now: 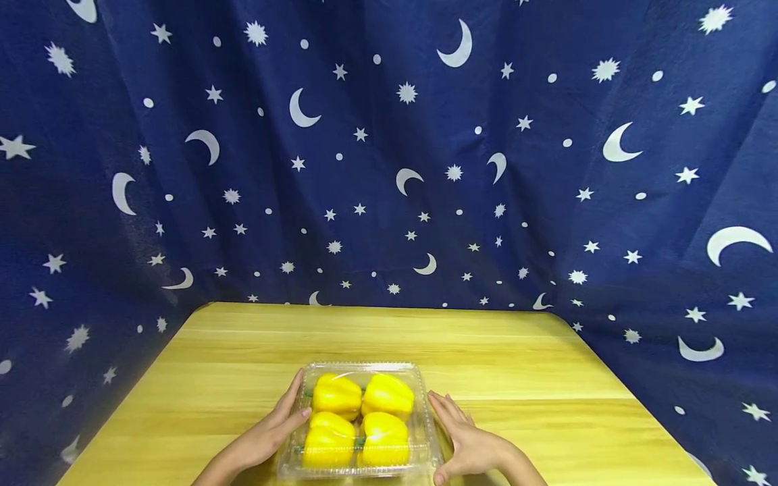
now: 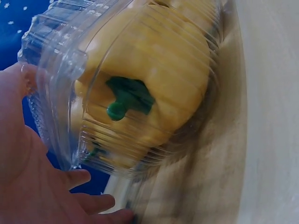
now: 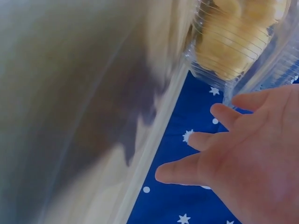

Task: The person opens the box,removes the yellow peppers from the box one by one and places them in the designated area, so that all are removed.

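Observation:
A clear plastic clamshell box [image 1: 365, 471], its lid down, sits near the front of the table with several yellow bell peppers [image 1: 333, 398] inside. My left hand [image 1: 261, 435] is at the box's left side, thumb touching the rim and fingers extended along it. In the left wrist view, a pepper's green stem [image 2: 128, 95] shows through the ribbed wall. Off the box's right side, my right hand [image 1: 477, 445] is spread with straight fingers and holds nothing. The right wrist view shows that hand [image 3: 252, 158] close to the box corner; contact is hard to tell.
Beneath the box is a pale wooden table [image 1: 243, 337] with rounded far corners. A dark blue curtain [image 1: 365, 182] with white moons and stars hangs behind it and along both sides.

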`<control>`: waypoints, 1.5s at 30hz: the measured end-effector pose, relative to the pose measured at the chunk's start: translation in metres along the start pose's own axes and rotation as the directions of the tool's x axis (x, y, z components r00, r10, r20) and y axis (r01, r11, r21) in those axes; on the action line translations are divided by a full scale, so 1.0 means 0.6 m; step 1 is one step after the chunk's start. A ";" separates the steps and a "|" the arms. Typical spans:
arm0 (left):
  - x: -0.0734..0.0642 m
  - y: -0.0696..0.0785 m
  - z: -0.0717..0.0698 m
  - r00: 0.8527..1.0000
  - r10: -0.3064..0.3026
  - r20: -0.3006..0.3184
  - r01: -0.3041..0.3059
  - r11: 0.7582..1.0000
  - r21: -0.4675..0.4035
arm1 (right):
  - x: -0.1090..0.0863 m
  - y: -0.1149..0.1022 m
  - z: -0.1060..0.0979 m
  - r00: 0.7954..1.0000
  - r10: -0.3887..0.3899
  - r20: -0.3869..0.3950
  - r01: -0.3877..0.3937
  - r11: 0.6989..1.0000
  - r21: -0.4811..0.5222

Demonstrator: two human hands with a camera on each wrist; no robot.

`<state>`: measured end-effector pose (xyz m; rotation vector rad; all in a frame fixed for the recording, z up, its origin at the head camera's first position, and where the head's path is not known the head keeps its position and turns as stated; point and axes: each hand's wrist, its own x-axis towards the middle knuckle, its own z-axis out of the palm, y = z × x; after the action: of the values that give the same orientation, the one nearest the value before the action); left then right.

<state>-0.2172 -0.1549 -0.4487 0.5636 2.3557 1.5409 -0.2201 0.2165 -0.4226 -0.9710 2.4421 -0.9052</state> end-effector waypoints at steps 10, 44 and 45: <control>-0.002 0.005 0.004 1.000 0.020 0.008 -0.020 1.000 0.012 | -0.002 -0.003 0.004 0.997 -0.060 -0.047 0.059 0.998 -0.033; 0.003 0.007 -0.007 1.000 -0.024 0.002 0.024 1.000 0.005 | 0.022 0.015 0.019 1.000 0.023 -0.002 -0.019 0.880 0.474; 0.003 0.008 -0.008 1.000 -0.023 -0.001 0.023 1.000 0.010 | 0.023 0.016 0.018 1.000 0.023 0.000 -0.020 0.876 0.482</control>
<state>-0.2201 -0.1559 -0.4425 0.5365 2.3633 1.5206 -0.2283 0.2075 -0.4381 -0.7517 2.0620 -1.4195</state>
